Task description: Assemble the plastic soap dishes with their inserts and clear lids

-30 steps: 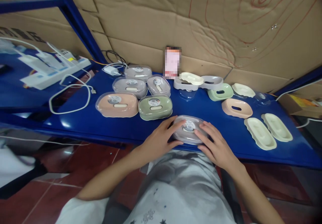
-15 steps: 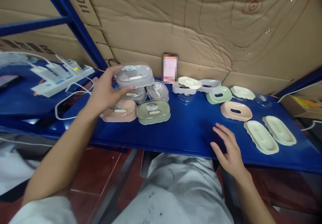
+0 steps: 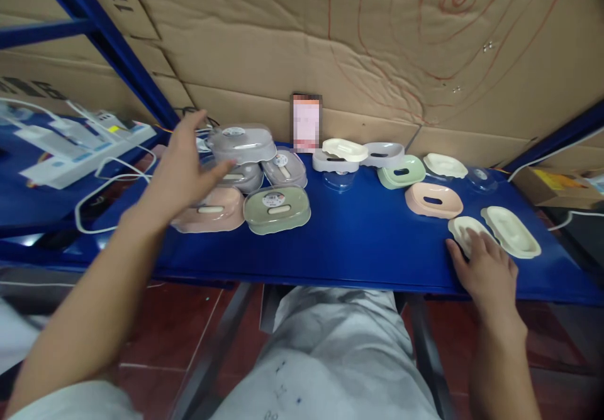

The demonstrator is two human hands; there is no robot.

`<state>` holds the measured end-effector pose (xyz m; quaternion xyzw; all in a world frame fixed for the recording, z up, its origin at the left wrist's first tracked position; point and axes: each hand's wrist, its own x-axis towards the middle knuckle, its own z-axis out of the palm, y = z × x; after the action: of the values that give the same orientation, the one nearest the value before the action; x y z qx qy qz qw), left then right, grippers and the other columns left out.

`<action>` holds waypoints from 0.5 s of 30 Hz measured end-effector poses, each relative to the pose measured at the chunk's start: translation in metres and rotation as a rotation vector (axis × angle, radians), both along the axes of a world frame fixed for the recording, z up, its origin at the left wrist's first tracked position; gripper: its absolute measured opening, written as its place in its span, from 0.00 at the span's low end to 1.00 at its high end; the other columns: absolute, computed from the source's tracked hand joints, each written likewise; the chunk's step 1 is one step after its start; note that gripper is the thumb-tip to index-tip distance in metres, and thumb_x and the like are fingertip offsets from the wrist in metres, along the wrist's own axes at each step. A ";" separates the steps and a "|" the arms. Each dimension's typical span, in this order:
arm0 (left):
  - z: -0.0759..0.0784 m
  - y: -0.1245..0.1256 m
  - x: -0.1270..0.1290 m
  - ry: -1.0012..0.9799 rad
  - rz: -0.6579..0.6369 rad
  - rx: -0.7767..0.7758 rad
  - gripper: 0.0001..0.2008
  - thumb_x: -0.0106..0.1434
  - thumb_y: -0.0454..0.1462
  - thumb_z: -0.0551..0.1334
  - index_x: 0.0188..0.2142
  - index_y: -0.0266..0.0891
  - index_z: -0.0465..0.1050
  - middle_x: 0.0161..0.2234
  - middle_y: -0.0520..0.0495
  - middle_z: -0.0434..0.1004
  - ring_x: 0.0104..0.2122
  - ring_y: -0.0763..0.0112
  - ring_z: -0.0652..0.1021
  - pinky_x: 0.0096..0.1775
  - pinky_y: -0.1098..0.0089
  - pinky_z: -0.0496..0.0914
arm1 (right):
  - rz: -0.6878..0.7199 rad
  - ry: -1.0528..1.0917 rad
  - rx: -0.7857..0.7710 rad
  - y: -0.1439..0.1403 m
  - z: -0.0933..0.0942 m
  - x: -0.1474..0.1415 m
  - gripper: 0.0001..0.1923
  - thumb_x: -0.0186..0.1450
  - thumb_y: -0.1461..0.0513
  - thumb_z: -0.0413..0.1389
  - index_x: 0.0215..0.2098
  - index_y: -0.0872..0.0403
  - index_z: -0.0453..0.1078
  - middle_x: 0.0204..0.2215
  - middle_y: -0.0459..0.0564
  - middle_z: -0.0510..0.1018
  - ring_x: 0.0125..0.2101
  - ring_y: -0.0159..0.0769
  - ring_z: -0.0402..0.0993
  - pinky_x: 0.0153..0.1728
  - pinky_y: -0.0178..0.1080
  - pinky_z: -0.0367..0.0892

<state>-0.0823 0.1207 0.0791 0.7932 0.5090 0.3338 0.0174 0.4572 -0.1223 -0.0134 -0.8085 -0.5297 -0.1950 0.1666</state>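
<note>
A clear-lidded grey soap box [image 3: 248, 146] rests on top of other lidded boxes at the left. My left hand [image 3: 177, 171] is beside its left end, thumb and fingers spread, nothing held. Lower in that group are a lidded pink soap box [image 3: 221, 215], a lidded green soap box [image 3: 278, 219] and another grey one [image 3: 285, 175]. At the right, my right hand [image 3: 488, 272] reaches over a cream oval tray [image 3: 460, 226], fingertips over its inside and thumb apart by its left edge. The hand hides the tray's near end. A second cream tray [image 3: 512, 234] lies beside it.
Toward the back stand a pink base with a slot [image 3: 431, 209], a green base [image 3: 410, 178], grey bases [image 3: 391, 159] and more cream trays [image 3: 443, 165]. A phone-like screen [image 3: 306, 121] leans on the cardboard wall. A power strip [image 3: 85, 156] with white cables lies at the left.
My left hand has let go of the grey soap box, leaving it on the stack, and drawn back left. My right hand has moved right onto the cream tray. The view has shifted slightly.
</note>
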 end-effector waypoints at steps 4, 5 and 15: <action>-0.017 -0.086 0.053 -0.031 -0.205 0.151 0.29 0.78 0.44 0.63 0.73 0.46 0.58 0.75 0.42 0.63 0.74 0.54 0.66 0.74 0.48 0.64 | 0.097 0.056 -0.046 -0.011 -0.002 -0.023 0.24 0.79 0.49 0.50 0.64 0.50 0.76 0.62 0.64 0.79 0.60 0.64 0.78 0.54 0.66 0.76; -0.027 -0.104 0.068 0.009 -0.319 0.116 0.27 0.78 0.42 0.63 0.72 0.46 0.60 0.75 0.40 0.63 0.74 0.53 0.67 0.72 0.48 0.66 | 0.193 0.075 -0.054 -0.013 0.001 -0.032 0.22 0.79 0.51 0.50 0.64 0.49 0.76 0.62 0.62 0.80 0.61 0.61 0.78 0.57 0.64 0.75; -0.076 -0.135 0.151 0.310 -0.783 -0.118 0.20 0.80 0.45 0.60 0.66 0.43 0.70 0.74 0.35 0.64 0.77 0.45 0.61 0.72 0.43 0.65 | 0.495 0.171 -0.002 0.053 0.018 -0.017 0.28 0.80 0.52 0.51 0.74 0.52 0.64 0.75 0.63 0.65 0.76 0.59 0.57 0.73 0.67 0.55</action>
<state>0.0689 -0.0142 0.0033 0.9651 0.1840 0.1491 0.1115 0.4405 -0.0696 0.0047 -0.6680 -0.6956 -0.0787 0.2524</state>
